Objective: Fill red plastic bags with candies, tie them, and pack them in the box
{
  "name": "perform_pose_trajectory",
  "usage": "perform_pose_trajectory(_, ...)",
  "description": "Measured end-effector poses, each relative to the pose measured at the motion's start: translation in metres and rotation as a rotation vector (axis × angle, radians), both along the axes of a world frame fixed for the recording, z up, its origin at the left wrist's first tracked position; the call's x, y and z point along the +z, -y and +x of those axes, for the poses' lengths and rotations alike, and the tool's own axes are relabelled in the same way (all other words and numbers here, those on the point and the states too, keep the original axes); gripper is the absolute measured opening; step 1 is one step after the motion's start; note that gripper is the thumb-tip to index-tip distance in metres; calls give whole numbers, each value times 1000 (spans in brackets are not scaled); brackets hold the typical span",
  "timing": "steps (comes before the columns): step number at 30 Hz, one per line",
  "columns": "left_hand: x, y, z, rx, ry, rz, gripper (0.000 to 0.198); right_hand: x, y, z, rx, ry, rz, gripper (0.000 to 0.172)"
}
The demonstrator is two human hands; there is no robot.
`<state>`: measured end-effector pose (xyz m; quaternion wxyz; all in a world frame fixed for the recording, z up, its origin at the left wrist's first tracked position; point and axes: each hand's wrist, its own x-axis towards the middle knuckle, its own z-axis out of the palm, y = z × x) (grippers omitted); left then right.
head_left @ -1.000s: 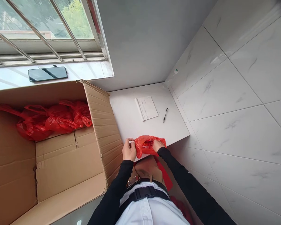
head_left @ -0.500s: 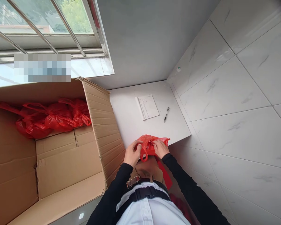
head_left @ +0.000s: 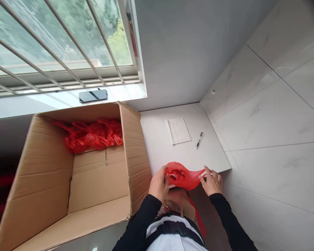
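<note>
A red plastic bag point(head_left: 184, 179) lies at the front edge of the white table point(head_left: 157, 139), its mouth spread and facing up. Some shiny red items show inside, too unclear to name. My left hand point(head_left: 159, 184) grips the bag's left rim between thumb and fingers. On the other side, my right hand point(head_left: 211, 180) pinches a handle of the bag and holds it stretched out to the right. To the left of my hands stands a large cardboard box point(head_left: 134, 157), with several knotted red bags point(head_left: 96, 134) along its far wall.
Behind the bag, a notepad point(head_left: 179, 130) and a pen point(head_left: 199, 140) rest on the table. A phone point(head_left: 93, 96) lies on the windowsill point(head_left: 125, 91) below the barred window. Marble-look tiles point(head_left: 277, 170) cover the wall at right.
My right hand has moved right, pulling the bag's handle outward, so the mouth is wider. My left hand stays at the left rim. The view has shifted, bringing more of the box into sight.
</note>
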<state>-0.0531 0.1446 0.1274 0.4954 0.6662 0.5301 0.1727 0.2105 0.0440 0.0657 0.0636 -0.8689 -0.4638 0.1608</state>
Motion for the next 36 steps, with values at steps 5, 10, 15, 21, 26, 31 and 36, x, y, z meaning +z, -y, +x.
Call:
perform_pose_trajectory(5, 28, -1, -7, 68, 26, -48, 35, 21, -2, 10, 91, -148, -28, 19)
perform_pose_trajectory(10, 60, 6, 5, 126, 162, -88, 28, 95, -20, -18, 201, -311, 74, 42)
perform_pose_trajectory(15, 100, 15, 22, 83, 324, -71, 13, 155, -47, -67, 555, -761, 78, 51)
perform_pose_trajectory(21, 134, 8, -9, 16, 383, -33, 27, 166, -61, -78, 641, -824, 54, 32)
perform_pose_trajectory(26, 134, 5, -35, -33, 400, 49, 73, 193, -66, -81, 674, -853, 76, 28)
perform_pose_trajectory(31, 129, -3, -37, 59, 525, 40, 30, 220, -67, -85, 507, -783, 133, 29)
perform_pose_trajectory(36, 134, -15, -37, 318, 726, -16, 54, 241, -59, -88, 479, -701, 242, 22)
